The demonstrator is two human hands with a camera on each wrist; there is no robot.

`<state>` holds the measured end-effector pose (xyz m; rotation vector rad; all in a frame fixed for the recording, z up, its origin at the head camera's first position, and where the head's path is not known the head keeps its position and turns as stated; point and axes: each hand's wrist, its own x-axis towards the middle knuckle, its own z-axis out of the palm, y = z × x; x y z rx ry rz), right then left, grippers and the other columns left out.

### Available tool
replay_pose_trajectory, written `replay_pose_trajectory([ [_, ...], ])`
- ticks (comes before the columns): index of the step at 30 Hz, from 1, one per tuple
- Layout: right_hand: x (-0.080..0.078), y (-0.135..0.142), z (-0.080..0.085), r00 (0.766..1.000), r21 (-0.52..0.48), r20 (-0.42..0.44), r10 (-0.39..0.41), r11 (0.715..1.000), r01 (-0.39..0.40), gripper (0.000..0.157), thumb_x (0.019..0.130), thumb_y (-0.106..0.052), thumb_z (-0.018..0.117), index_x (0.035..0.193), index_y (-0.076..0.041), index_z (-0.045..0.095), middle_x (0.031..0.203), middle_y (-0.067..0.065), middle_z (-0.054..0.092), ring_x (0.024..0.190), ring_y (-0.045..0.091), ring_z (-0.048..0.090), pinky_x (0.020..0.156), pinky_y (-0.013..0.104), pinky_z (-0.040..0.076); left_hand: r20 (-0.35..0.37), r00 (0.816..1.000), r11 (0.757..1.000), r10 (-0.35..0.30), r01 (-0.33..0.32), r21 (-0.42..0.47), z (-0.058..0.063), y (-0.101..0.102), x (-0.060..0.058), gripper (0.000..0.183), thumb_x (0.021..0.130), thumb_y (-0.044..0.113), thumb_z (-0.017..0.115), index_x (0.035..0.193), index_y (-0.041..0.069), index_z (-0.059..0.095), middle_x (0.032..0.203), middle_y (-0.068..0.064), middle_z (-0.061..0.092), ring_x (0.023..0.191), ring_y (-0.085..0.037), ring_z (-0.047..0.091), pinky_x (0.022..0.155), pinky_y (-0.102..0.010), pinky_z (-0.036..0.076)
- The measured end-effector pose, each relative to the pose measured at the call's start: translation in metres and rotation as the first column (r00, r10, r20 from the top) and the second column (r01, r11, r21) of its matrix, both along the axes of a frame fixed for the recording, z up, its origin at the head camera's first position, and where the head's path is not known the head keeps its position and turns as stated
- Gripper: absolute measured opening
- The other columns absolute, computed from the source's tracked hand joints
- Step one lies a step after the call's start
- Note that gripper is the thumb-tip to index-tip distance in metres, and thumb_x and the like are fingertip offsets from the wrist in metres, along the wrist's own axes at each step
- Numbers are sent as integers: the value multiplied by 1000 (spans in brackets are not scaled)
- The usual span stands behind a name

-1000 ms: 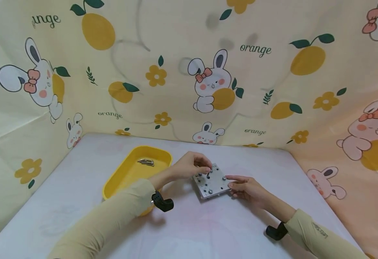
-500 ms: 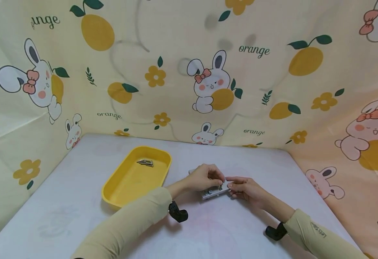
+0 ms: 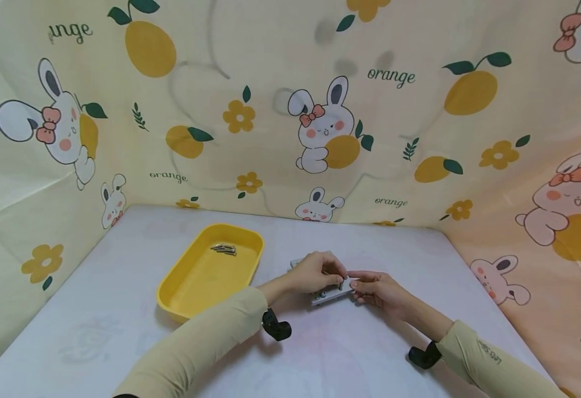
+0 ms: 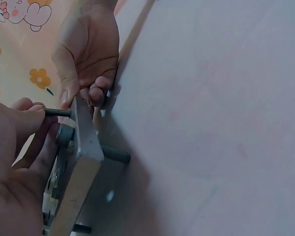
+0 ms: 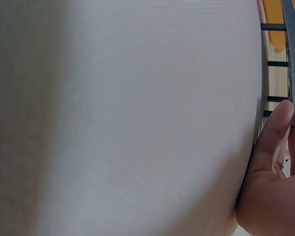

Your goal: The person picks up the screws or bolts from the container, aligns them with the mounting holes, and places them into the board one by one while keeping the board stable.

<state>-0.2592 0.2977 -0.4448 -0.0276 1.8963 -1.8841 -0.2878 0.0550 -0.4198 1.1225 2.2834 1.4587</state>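
Note:
My left hand (image 3: 310, 275) pinches a threaded screw (image 4: 58, 112) between thumb and fingers. In the left wrist view the screw's tip is at the face of a flat metal plate (image 4: 88, 132); whether it sits in a hole cannot be told. Part of the plate (image 3: 331, 295) is hidden under that hand in the head view. My right hand (image 3: 383, 294) grips the plate's right edge between thumb and fingers. Threaded shanks (image 5: 278, 64) stick out of the plate's underside in the right wrist view. A bolt head (image 4: 65, 134) sits on the plate near the held screw.
A yellow tray (image 3: 171, 301) stands on the white table (image 3: 295, 359) to the left of the plate. Several loose screws (image 3: 224, 250) lie at its far end. A printed cloth (image 3: 270, 138) hangs behind and at both sides.
My left hand has moved right and nearer across the plate, from its far part to the corner by the right hand, with the screw in its fingers. The right hand has stayed put.

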Motion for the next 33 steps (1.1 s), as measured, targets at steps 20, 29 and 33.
replay_pose_trajectory([
  [20,0,1,-2,1000,-5,2,4,1000,-4,46,97,-7,61,140,5,49,93,9,70,78,14,64,73,26,55,-77,994,995,-82,77,-67,0,2,1,14,94,0,64,103,9,71,98,8,66,93,-3,58,85,-18,47],
  [29,0,0,-1,1000,-10,-10,15,1000,-15,48,95,-9,64,139,6,50,93,10,70,77,14,64,73,27,55,-40,997,996,-73,72,-47,3,1,2,16,94,-3,62,105,6,70,100,6,67,98,-6,61,86,-19,48],
  [33,1,0,-1,1000,0,-10,9,1000,-9,50,94,-10,66,140,4,50,94,10,70,77,15,64,73,28,56,-28,997,998,-67,66,-20,12,-9,7,15,93,0,64,107,4,70,104,-1,68,98,-5,60,88,-21,49],
])
